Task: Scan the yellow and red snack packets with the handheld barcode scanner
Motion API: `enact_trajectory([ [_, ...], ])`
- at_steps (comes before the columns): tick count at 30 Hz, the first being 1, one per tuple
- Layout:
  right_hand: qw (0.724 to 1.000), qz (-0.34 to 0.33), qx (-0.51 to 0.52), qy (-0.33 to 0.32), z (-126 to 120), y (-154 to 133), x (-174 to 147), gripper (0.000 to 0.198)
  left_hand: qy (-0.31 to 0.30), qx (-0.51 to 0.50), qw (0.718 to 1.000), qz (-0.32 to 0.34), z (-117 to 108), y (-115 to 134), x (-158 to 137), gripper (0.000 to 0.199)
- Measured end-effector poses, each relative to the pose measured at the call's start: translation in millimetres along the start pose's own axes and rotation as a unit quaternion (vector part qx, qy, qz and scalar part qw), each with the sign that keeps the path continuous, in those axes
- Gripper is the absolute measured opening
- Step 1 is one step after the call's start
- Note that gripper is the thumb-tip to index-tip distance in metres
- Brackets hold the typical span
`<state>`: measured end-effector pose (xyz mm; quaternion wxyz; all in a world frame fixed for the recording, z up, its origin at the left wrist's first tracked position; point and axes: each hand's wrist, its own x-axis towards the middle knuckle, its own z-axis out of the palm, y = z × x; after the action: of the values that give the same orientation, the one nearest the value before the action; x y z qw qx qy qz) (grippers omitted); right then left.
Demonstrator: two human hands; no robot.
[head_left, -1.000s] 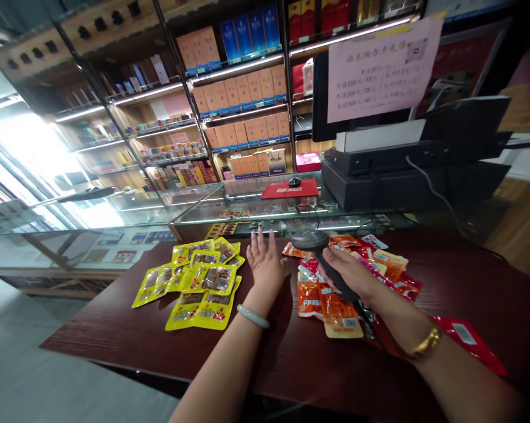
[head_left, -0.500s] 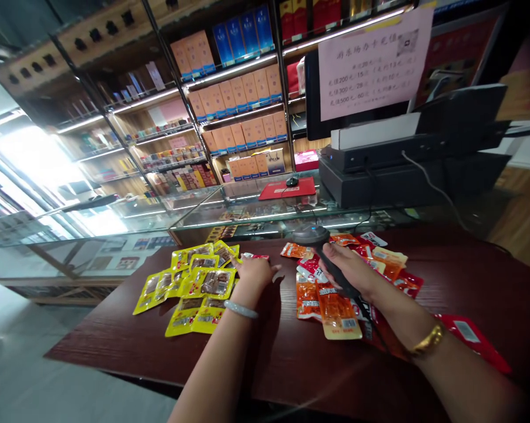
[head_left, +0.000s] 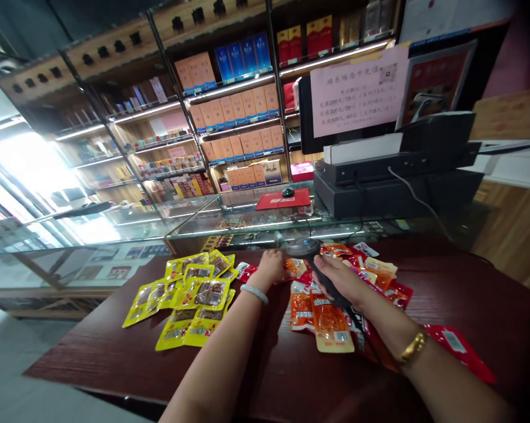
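My left hand (head_left: 271,265) is closed at the left edge of an orange snack packet (head_left: 297,268), its fingertips mostly hidden. My right hand (head_left: 339,281) grips the dark handle of a barcode scanner (head_left: 305,247); the scanner's head is above that packet and a small blue light shows on top. Under and around my right hand lies a pile of orange and red snack packets (head_left: 332,323). Left of my left forearm are several yellow snack packets (head_left: 207,292) with brown contents. A red packet (head_left: 246,271) lies partly behind my left wrist.
The packets rest on a dark wooden counter (head_left: 128,358). Beyond it stands a glass display case (head_left: 203,217) with a mouse (head_left: 288,192) on a red mat (head_left: 269,201). Behind on the right are a dark cash-register unit (head_left: 392,188) and a pink notice (head_left: 357,88). A red packet (head_left: 463,346) lies at right.
My left hand has moved right, from beside the yellow packets to the orange packet near the scanner, and its fingers have closed. My right hand still holds the scanner. The view has tilted slightly up.
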<state>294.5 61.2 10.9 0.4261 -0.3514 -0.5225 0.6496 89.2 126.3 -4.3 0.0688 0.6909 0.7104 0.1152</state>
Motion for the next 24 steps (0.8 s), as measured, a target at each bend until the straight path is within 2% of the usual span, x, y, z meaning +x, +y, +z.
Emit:
enact_trajectory([
  [5, 1.0, 0.023, -0.013, -0.011, 0.0, 4.6, 0.3, 0.057, 0.075, -0.107, 0.988, -0.084, -5.7, -30.9, -30.7, 0.042],
  [10, 0.998, 0.038, -0.026, -0.049, 6.0, 8.7, -5.0, 0.055, 0.117, -0.136, 0.979, -0.095, -1.3, -48.5, -50.4, 0.04],
  [16, 0.996, 0.042, -0.014, -0.081, 10.3, 8.1, -12.1, 0.051, 0.093, -0.15, 0.98, -0.094, 6.4, -50.4, -53.8, 0.045],
  [24, 0.997, 0.033, -0.011, -0.071, -2.6, 2.8, -8.1, 0.053, 0.091, -0.1, 0.979, -0.151, -10.1, -74.7, -54.8, 0.043],
])
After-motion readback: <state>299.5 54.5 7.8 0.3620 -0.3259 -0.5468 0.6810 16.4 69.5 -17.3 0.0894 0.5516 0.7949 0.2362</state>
